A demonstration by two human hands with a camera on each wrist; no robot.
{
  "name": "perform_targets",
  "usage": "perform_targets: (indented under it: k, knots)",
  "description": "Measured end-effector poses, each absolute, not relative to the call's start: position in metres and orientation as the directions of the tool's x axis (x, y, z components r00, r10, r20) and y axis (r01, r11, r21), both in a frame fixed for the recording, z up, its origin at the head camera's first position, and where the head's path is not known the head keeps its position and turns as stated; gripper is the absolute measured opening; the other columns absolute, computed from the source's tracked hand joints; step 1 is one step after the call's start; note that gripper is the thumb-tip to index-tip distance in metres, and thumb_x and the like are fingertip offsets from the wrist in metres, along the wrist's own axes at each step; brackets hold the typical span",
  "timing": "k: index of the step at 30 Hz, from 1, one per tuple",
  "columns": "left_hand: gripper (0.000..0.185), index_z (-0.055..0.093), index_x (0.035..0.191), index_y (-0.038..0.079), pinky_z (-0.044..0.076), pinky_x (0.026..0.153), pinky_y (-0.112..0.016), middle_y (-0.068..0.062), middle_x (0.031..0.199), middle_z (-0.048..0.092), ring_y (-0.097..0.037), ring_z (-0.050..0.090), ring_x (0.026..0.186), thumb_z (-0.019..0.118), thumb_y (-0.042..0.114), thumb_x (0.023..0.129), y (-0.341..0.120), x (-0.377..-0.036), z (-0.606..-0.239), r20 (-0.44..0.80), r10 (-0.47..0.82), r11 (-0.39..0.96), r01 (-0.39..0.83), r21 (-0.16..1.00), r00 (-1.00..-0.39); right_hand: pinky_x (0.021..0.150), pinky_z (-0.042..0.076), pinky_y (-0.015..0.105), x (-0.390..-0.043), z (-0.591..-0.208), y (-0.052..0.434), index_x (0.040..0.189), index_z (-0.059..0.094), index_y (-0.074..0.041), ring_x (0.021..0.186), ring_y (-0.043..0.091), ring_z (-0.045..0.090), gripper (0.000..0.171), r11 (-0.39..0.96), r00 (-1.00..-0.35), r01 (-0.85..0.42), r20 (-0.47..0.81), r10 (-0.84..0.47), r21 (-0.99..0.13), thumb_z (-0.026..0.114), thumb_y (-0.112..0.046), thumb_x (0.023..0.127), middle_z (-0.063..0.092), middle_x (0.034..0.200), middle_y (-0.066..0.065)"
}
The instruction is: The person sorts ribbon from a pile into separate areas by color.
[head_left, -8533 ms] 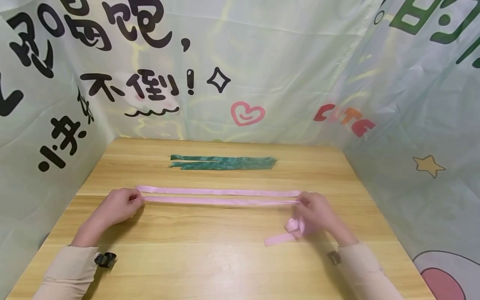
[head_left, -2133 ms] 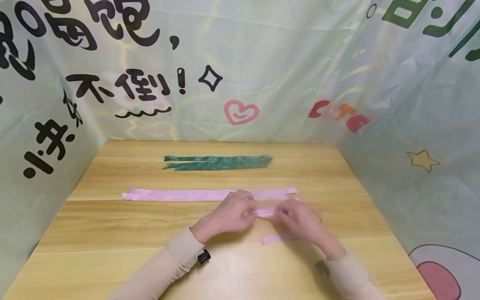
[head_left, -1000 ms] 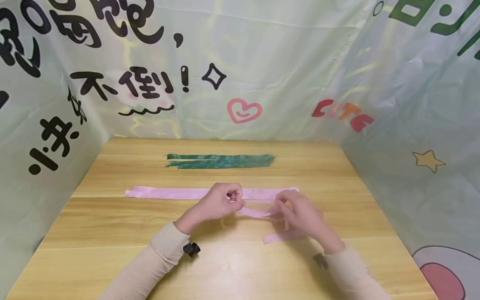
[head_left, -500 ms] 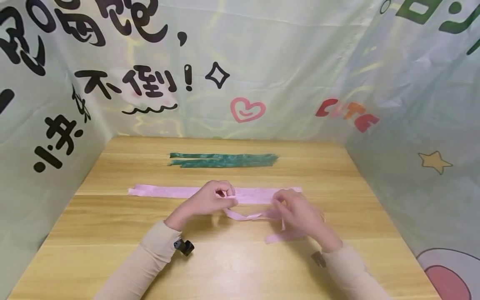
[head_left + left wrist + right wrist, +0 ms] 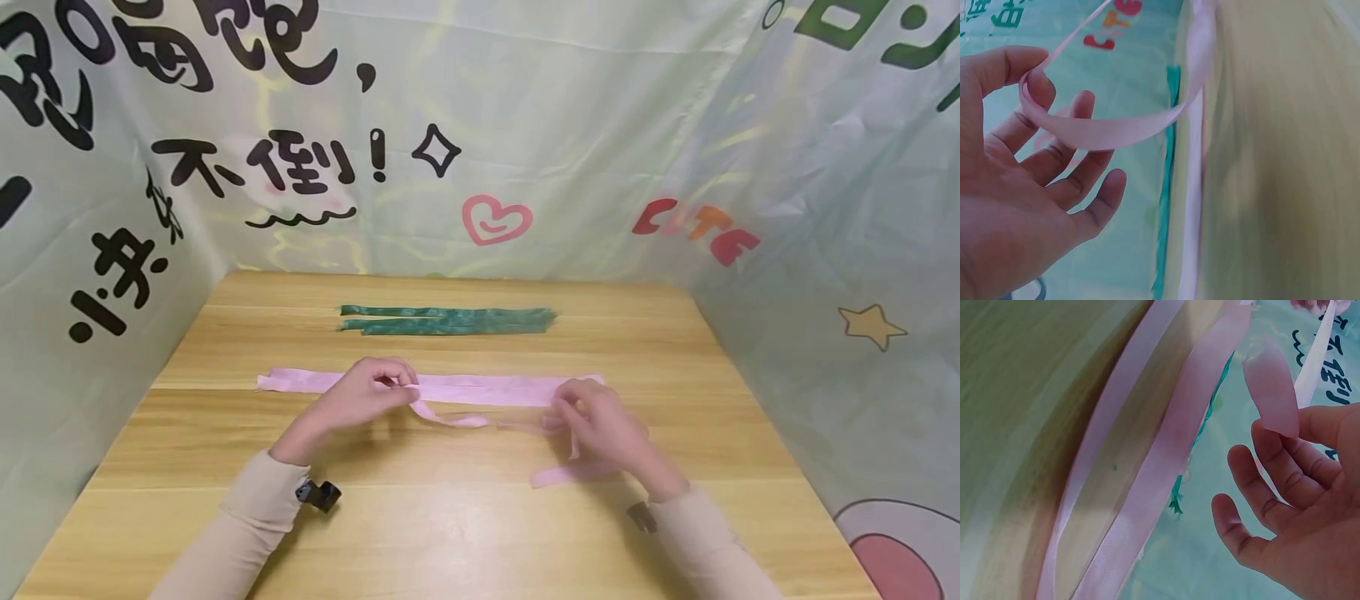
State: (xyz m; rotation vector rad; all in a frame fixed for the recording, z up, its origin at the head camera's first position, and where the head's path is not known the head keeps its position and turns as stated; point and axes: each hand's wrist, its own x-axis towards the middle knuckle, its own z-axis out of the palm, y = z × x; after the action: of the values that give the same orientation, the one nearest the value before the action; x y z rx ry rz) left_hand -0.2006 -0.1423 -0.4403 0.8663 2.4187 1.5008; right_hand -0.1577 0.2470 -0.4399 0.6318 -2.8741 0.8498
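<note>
My left hand pinches a pink ribbon between thumb and index finger; the other fingers are spread loosely. From that pinch the ribbon curves down in a loop over the table. My right hand pinches a ribbon end between thumb and fingertip. In the head view, a loose ribbon tail lies below the right hand. Behind both hands, pink ribbon strips lie flat, side by side, across the table. The left hand covers part of them.
Several dark green strips lie in a bundle farther back on the wooden table. A printed cloth hangs along the back and both sides. A small black camera is strapped at the left wrist.
Earlier, the hands stretched one strip beside another; those strips now lie together. Over the last second, my left hand moves left, drawing out ribbon. The right hand stays nearly in place.
</note>
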Motion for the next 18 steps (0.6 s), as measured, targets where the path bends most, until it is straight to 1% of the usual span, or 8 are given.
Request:
perform_targets:
  k: [5, 6, 8, 9, 11, 13, 16, 18]
  knots:
    - [0.022, 0.067, 0.077, 0.01, 0.049, 0.085, -0.032, 0.002, 0.098, 0.073, -0.017, 0.064, 0.092, 0.072, 0.014, 0.098, -0.168, -0.199, -0.439, 0.177, 0.496, 0.391, 0.4, 0.829, -0.85, 0.088, 0.058, 0.045, -0.16, -0.441, 0.25, 0.1, 0.073, -0.01, 0.098, 0.022, 0.069, 0.006, 0.771, -0.915, -0.402, 0.183, -0.359, -0.494, 0.067, -0.011, 0.102, 0.074, 0.098, 0.003]
    - [0.021, 0.067, 0.078, 0.01, 0.049, 0.085, -0.032, 0.002, 0.098, 0.073, -0.017, 0.064, 0.092, 0.071, 0.014, 0.098, -0.172, -0.198, -0.439, 0.177, 0.487, 0.403, 0.399, 0.823, -0.855, 0.087, 0.058, 0.045, -0.16, -0.441, 0.25, 0.1, 0.073, -0.01, 0.098, 0.022, 0.069, 0.006, 0.77, -0.913, -0.405, 0.185, -0.362, -0.492, 0.068, -0.011, 0.102, 0.075, 0.098, 0.004]
    - [0.019, 0.07, 0.08, 0.009, 0.048, 0.089, -0.036, -0.002, 0.1, 0.074, -0.018, 0.065, 0.095, 0.07, 0.013, 0.098, -0.18, -0.196, -0.438, 0.173, 0.468, 0.429, 0.393, 0.813, -0.867, 0.087, 0.058, 0.046, -0.16, -0.441, 0.251, 0.1, 0.073, -0.011, 0.099, 0.022, 0.069, 0.006, 0.771, -0.914, -0.404, 0.18, -0.364, -0.492, 0.067, -0.011, 0.102, 0.075, 0.098, 0.003]
    - [0.017, 0.071, 0.08, 0.01, 0.048, 0.091, -0.04, -0.004, 0.101, 0.075, -0.019, 0.065, 0.096, 0.069, 0.012, 0.098, -0.183, -0.196, -0.438, 0.174, 0.455, 0.447, 0.393, 0.804, -0.874, 0.087, 0.058, 0.045, -0.16, -0.441, 0.251, 0.1, 0.073, -0.011, 0.098, 0.022, 0.069, 0.006, 0.772, -0.914, -0.403, 0.176, -0.365, -0.491, 0.067, -0.012, 0.102, 0.075, 0.098, 0.003]
    - [0.015, 0.074, 0.083, 0.012, 0.049, 0.094, -0.046, -0.006, 0.103, 0.076, -0.022, 0.066, 0.1, 0.067, 0.011, 0.096, -0.187, -0.195, -0.437, 0.177, 0.42, 0.499, 0.39, 0.774, -0.89, 0.082, 0.058, 0.04, -0.161, -0.441, 0.251, 0.099, 0.073, -0.012, 0.092, 0.018, 0.067, 0.007, 0.77, -0.915, -0.4, 0.167, -0.368, -0.496, 0.067, -0.012, 0.103, 0.074, 0.097, 0.001]
    - [0.015, 0.077, 0.086, 0.014, 0.049, 0.096, -0.052, -0.007, 0.104, 0.077, -0.025, 0.067, 0.103, 0.066, 0.011, 0.095, -0.189, -0.195, -0.438, 0.186, 0.377, 0.559, 0.383, 0.736, -0.907, 0.082, 0.057, 0.039, -0.162, -0.441, 0.251, 0.099, 0.073, -0.013, 0.09, 0.016, 0.065, 0.008, 0.772, -0.916, -0.398, 0.163, -0.368, -0.496, 0.066, -0.014, 0.103, 0.074, 0.096, 0.0]
    - [0.015, 0.08, 0.087, 0.015, 0.05, 0.097, -0.052, -0.006, 0.102, 0.078, -0.03, 0.069, 0.104, 0.066, 0.011, 0.092, -0.19, -0.194, -0.438, 0.205, 0.3, 0.639, 0.356, 0.682, -0.931, 0.082, 0.057, 0.039, -0.163, -0.441, 0.25, 0.098, 0.073, -0.013, 0.09, 0.016, 0.065, 0.008, 0.769, -0.913, -0.404, 0.167, -0.371, -0.495, 0.066, -0.014, 0.103, 0.074, 0.096, 0.0]
    - [0.015, 0.081, 0.088, 0.015, 0.05, 0.096, -0.052, -0.007, 0.102, 0.079, -0.031, 0.07, 0.104, 0.067, 0.011, 0.092, -0.191, -0.194, -0.438, 0.215, 0.255, 0.675, 0.333, 0.659, -0.943, 0.087, 0.057, 0.045, -0.163, -0.441, 0.25, 0.099, 0.073, -0.013, 0.094, 0.019, 0.067, 0.008, 0.772, -0.914, -0.402, 0.169, -0.368, -0.492, 0.067, -0.015, 0.103, 0.075, 0.097, 0.0]
